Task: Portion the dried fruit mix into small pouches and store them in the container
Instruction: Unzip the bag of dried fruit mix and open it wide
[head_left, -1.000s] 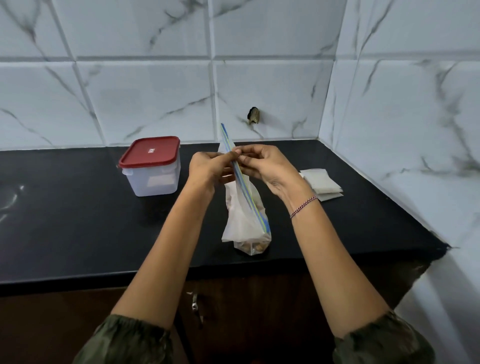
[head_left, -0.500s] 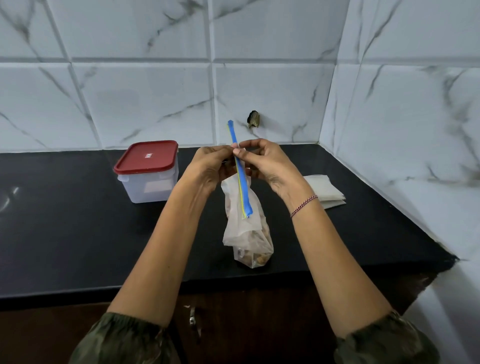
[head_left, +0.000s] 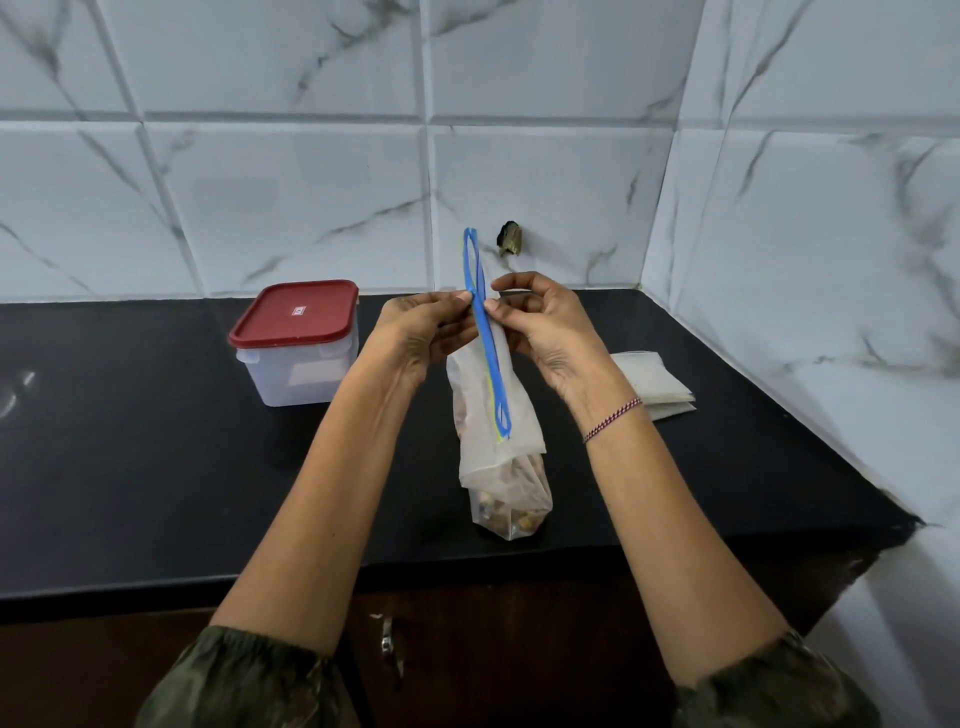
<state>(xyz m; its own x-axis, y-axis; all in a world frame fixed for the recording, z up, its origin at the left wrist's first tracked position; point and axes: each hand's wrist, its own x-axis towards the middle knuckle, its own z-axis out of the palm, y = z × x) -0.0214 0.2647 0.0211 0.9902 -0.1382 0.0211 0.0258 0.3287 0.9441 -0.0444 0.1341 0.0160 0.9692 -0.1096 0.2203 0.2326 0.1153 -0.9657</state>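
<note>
Bag: clear plastic zip bag of dried fruit mix (head_left: 506, 486), upright.
Left hand (head_left: 415, 338): pinches its blue zip strip (head_left: 487, 343).
Right hand (head_left: 548, 332): pinches same strip.
Container: translucent tub (head_left: 296, 371), red lid on.

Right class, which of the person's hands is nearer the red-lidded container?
Left. The left hand pinches the zip bag just beside the container; the right hand pinches it from the bag's far side.

Counted: one worktop (head_left: 130, 441), one container (head_left: 296, 358), one bag (head_left: 498, 431), one stack of pouches (head_left: 660, 384), number indeterminate, one left hand (head_left: 415, 338), one right hand (head_left: 545, 332).
</note>
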